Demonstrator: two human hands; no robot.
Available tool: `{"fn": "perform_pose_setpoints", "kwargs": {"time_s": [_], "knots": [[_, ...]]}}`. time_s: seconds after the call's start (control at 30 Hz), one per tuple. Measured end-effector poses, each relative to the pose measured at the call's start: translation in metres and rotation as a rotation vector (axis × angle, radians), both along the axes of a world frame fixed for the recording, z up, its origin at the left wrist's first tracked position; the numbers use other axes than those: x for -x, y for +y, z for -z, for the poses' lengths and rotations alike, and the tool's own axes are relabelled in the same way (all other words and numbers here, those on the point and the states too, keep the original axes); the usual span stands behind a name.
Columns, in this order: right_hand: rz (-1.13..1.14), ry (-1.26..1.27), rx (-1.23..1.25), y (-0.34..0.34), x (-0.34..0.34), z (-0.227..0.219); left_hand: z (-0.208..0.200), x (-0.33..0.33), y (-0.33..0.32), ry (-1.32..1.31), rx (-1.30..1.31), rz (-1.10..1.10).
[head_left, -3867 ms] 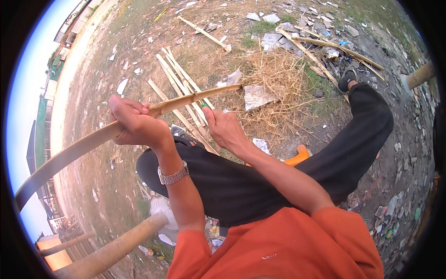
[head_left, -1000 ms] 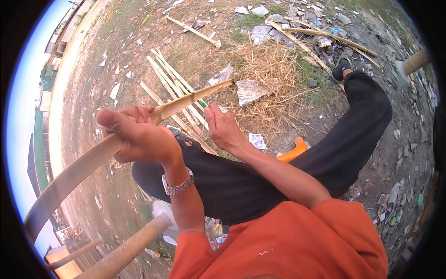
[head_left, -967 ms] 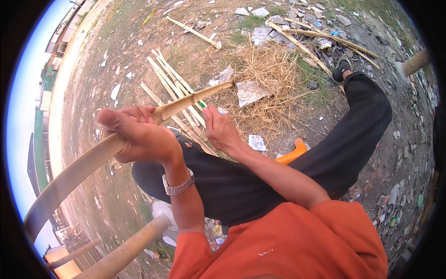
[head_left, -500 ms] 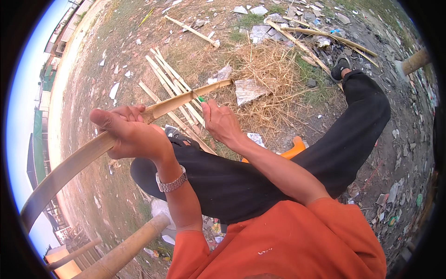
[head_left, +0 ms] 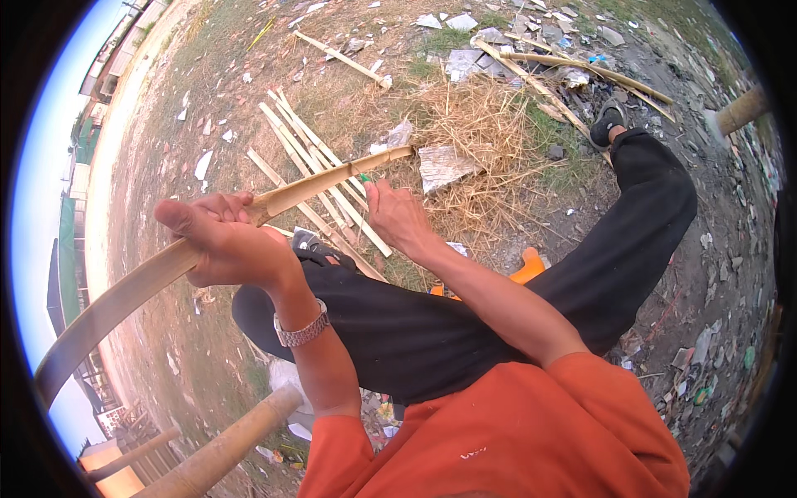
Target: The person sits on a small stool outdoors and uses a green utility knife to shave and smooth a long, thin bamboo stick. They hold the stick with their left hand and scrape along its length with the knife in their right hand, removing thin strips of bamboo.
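A long split bamboo strip (head_left: pixel 328 179) runs slantwise from the lower left edge up toward the middle. My left hand (head_left: pixel 228 236), palm turned up and a metal watch on its wrist, is closed round the strip. Closer to the strip's far end, my right hand (head_left: pixel 397 214) is closed on a small green-handled knife (head_left: pixel 364 178). Only a bit of green and a thin dark edge of it show against the strip; my fingers hide the rest.
Several bamboo strips (head_left: pixel 311 158) lie on the ground beyond my left hand. A straw heap (head_left: pixel 490 149) is right of them. An orange object (head_left: pixel 530 266) sits by my leg. Bamboo poles (head_left: pixel 241 440) stand at lower left, and rubble (head_left: pixel 706 349) covers the right side.
My left hand has shifted slightly left with the strip. The right hand and the green handle have moved a little to the right.
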State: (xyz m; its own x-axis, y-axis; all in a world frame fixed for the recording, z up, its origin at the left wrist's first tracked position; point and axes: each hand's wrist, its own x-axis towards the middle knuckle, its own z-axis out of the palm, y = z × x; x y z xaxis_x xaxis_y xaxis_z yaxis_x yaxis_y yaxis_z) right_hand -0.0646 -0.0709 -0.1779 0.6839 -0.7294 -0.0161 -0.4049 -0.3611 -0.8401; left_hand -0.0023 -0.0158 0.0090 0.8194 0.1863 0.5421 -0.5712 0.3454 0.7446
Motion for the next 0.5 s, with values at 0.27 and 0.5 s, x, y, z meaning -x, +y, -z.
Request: {"fn": "perform_pose_setpoints", "kwargs": {"time_s": [0.27,0.5], "knots": [[0.115,0.129,-0.015,-0.007,0.003,0.028,0.003,0.003,0.004,-0.021,-0.062,-0.025],[0.033,0.049,-0.012,0.006,0.003,0.004,0.007,0.0,0.007,-0.044,-0.081,-0.002]]}}
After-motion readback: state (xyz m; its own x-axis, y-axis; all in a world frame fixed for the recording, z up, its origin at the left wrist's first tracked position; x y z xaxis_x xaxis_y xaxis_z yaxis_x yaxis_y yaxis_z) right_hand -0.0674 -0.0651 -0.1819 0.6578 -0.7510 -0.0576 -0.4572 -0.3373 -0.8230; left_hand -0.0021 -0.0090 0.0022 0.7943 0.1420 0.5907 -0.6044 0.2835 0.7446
